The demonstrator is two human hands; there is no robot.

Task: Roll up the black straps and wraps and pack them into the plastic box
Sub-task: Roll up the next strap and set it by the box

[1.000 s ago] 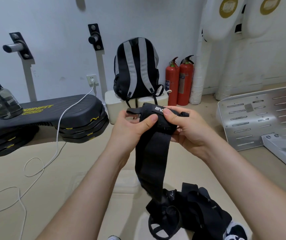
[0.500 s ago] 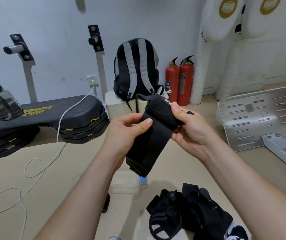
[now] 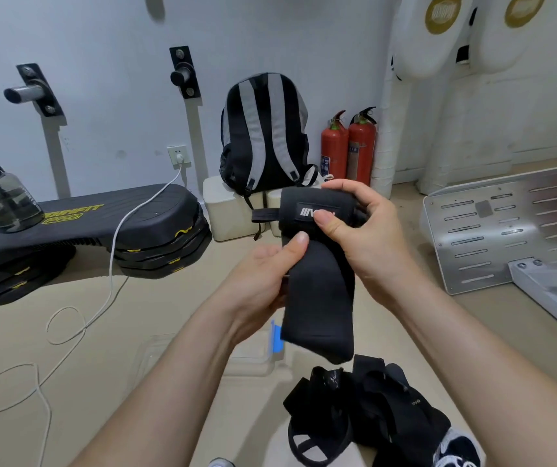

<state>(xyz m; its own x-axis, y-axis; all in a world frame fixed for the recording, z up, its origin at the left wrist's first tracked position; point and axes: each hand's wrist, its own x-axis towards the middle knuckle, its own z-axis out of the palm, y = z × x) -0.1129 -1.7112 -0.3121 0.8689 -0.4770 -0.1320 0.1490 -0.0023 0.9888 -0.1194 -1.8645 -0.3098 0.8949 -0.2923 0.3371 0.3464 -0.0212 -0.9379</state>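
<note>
I hold a black wrap (image 3: 317, 291) in front of me, its top end rolled into a thick roll with a white logo patch. My right hand (image 3: 364, 237) grips the roll, thumb on the patch. My left hand (image 3: 263, 281) pinches the hanging tail just below the roll. The loose tail hangs down to about mid-frame. A heap of black straps and wraps (image 3: 368, 412) lies on the floor below. The clear plastic box (image 3: 253, 358) with a blue latch sits on the floor behind my left forearm, partly hidden.
A black backpack (image 3: 263, 133) leans on white blocks by the wall, two red fire extinguishers (image 3: 347, 150) beside it. Black step platforms (image 3: 101, 237) with a water jug (image 3: 4, 200) stand at left. A white cable (image 3: 108, 284) trails over the floor. A metal plate (image 3: 506, 227) lies at right.
The roll has grown thicker and turned so its logo patch faces me. The hanging tail has become much shorter and has lifted clear of the heap on the floor.
</note>
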